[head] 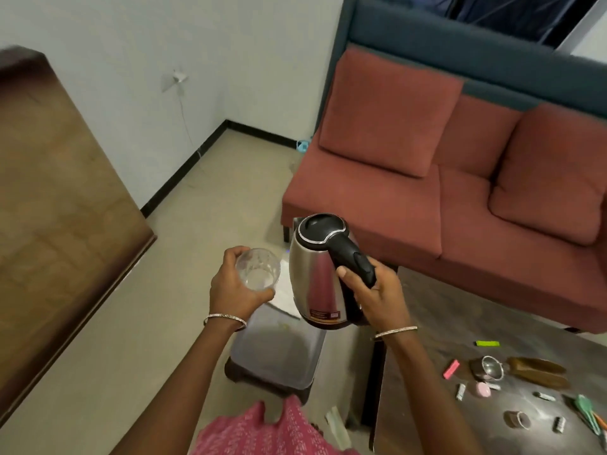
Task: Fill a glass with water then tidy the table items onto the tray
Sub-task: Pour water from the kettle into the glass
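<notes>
Wrapping the kettle handle (353,254), right grip (377,298) hides its end; left grip (231,290) clasps glass (259,269).

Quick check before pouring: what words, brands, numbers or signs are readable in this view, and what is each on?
Nothing here can be read.
kettle: the dark label near its base has print too small and blurred to read.
small cylinders on the table: markings too blurred to read.
No other text or signs show.
</notes>
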